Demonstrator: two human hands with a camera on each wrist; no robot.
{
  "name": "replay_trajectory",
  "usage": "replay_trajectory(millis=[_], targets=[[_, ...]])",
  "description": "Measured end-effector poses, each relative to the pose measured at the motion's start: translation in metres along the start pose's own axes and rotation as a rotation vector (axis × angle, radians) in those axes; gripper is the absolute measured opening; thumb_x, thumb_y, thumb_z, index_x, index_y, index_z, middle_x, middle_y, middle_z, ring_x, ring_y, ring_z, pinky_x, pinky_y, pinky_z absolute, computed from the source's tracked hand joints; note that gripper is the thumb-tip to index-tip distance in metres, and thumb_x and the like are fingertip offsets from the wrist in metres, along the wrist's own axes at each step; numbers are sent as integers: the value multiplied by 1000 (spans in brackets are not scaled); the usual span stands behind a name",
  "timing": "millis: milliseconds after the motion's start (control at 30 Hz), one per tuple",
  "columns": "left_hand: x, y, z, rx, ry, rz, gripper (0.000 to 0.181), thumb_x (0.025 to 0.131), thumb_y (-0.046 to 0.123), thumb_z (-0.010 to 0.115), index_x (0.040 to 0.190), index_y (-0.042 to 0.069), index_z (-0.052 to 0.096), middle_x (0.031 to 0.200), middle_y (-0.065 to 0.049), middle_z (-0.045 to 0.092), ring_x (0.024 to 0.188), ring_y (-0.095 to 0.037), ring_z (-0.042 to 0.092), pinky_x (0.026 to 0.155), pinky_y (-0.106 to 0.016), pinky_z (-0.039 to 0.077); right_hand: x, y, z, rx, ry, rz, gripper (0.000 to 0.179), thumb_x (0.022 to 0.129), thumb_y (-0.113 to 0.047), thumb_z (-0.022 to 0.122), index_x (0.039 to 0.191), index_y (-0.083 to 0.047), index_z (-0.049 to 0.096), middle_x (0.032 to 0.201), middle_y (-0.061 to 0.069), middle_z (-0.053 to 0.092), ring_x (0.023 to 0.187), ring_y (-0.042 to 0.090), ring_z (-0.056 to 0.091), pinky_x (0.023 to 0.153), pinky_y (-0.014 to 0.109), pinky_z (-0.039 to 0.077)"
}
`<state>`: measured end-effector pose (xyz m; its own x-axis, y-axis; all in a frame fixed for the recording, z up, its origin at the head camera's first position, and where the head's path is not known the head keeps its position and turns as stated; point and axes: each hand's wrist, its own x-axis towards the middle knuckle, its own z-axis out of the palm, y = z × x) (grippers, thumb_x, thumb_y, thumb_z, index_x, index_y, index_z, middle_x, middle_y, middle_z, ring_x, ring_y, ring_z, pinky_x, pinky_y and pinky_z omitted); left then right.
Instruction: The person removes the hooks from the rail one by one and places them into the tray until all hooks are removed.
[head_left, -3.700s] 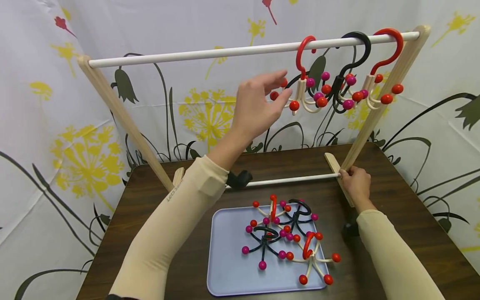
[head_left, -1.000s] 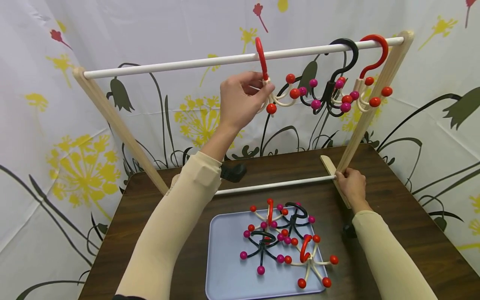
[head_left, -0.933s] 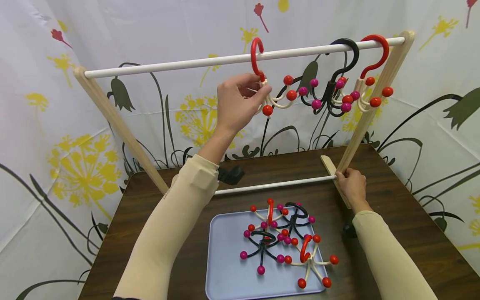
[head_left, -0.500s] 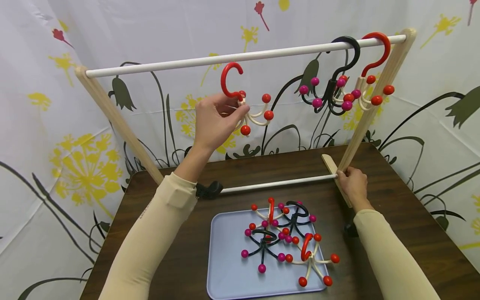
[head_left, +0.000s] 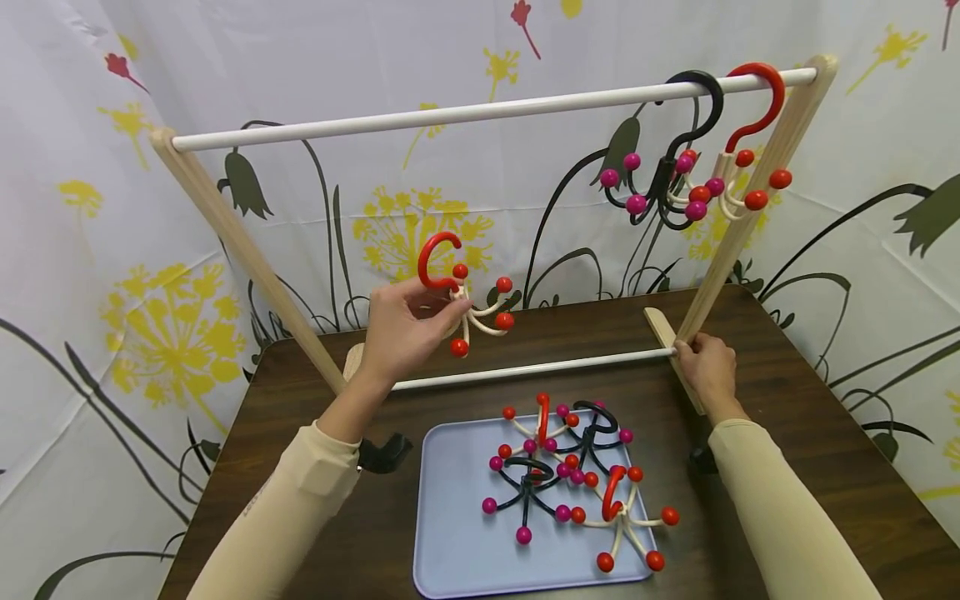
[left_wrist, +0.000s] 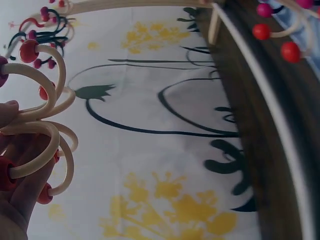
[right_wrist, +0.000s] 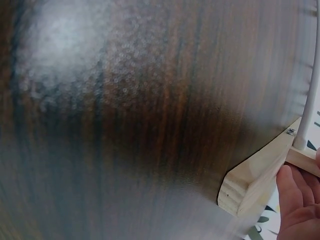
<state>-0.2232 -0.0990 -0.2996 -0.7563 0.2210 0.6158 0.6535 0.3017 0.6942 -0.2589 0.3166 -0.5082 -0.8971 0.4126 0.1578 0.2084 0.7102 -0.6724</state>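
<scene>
My left hand (head_left: 405, 333) pinches the cream neck of a multi-arm hanger (head_left: 426, 262), with its open red hook upward and red balls on its arms. It hangs in the air below the rack's white top bar (head_left: 450, 115). In the left wrist view the curved cream arms of this hanger (left_wrist: 35, 112) fan out over my fingers. My right hand (head_left: 705, 367) grips the foot of the rack's right wooden post (head_left: 720, 267). The right wrist view catches those curled fingers beside the wooden foot (right_wrist: 250, 172).
A black hanger (head_left: 663, 179) and a red-hooked hanger (head_left: 780, 96) hang at the bar's right end. Several more hangers lie on a pale blue tray (head_left: 457, 533) on the dark table. A lower white rod (head_left: 555, 367) joins the rack's feet. A flowered curtain (head_left: 300, 67) stands behind.
My left hand has taken hold of the leftmost red-hooked hanger, lifted it off the bar and brought it down and left. My right hand stays on the post.
</scene>
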Motion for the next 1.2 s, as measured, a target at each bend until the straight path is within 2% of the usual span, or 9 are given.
replay_trajectory(millis=[100, 233, 333, 500, 633, 733, 833, 1033, 1200], targets=[[-19, -15, 2, -13, -14, -30, 14, 78, -9, 76, 90, -11, 71, 81, -20, 71, 71, -32, 70, 66, -27, 58, 0, 0, -1, 1, -3, -2, 29, 98, -25, 57, 95, 3, 66, 92, 22, 67, 84, 39, 56, 75, 53, 46], [-49, -38, 8, -20, -43, -117, 15, 79, -7, 77, 93, -9, 72, 82, -19, 72, 71, -32, 70, 66, -31, 59, -1, 0, -2, -1, -6, 6, 30, 98, -25, 56, 95, 2, 66, 93, 22, 67, 86, 39, 57, 76, 53, 46], [-72, -65, 14, -5, -59, -192, 17, 79, -2, 78, 95, -6, 73, 83, -15, 73, 71, -29, 71, 66, -34, 59, -2, -1, -2, 7, -3, 3, 29, 98, -25, 57, 95, 2, 67, 93, 22, 68, 86, 39, 57, 76, 53, 46], [-101, -105, 22, 31, -85, -269, 21, 79, 7, 82, 98, 0, 75, 85, -7, 74, 73, -17, 72, 67, -28, 59, -1, -1, -3, 15, -1, -4, 29, 98, -25, 56, 96, 2, 67, 93, 21, 68, 84, 38, 57, 75, 53, 46], [-118, -116, 24, 55, -104, -279, 22, 78, 9, 84, 98, 3, 75, 85, -1, 74, 72, -11, 70, 66, -24, 58, -2, 0, -3, 9, -7, -3, 29, 98, -25, 57, 95, 2, 66, 91, 21, 67, 83, 38, 56, 74, 52, 46], [-129, -123, 27, 110, -117, -268, 21, 76, 10, 85, 94, 8, 76, 79, 6, 72, 61, -8, 62, 56, -21, 53, -2, 0, -2, 9, -9, -6, 28, 98, -25, 57, 94, 2, 66, 91, 21, 67, 83, 38, 57, 73, 51, 46], [-137, -129, 29, 152, -135, -252, 22, 74, 12, 87, 92, 11, 76, 76, 10, 70, 58, -8, 55, 50, -22, 47, -2, 0, -2, 8, -9, -2, 28, 99, -25, 57, 94, 1, 66, 92, 20, 67, 84, 37, 57, 74, 51, 46], [-147, -137, 34, 174, -180, -226, 22, 72, 9, 87, 90, 10, 75, 82, 8, 72, 66, -10, 57, 58, -25, 47, -1, -1, -2, 12, 13, -12, 28, 98, -25, 58, 92, 1, 67, 90, 20, 68, 84, 38, 57, 75, 52, 45], [-151, -138, 35, 190, -187, -262, 20, 72, 7, 87, 88, 10, 75, 80, 8, 72, 67, -8, 60, 60, -25, 50, -1, -1, -2, 11, 5, -1, 27, 98, -24, 58, 93, 1, 67, 91, 20, 68, 84, 37, 57, 74, 51, 46]])
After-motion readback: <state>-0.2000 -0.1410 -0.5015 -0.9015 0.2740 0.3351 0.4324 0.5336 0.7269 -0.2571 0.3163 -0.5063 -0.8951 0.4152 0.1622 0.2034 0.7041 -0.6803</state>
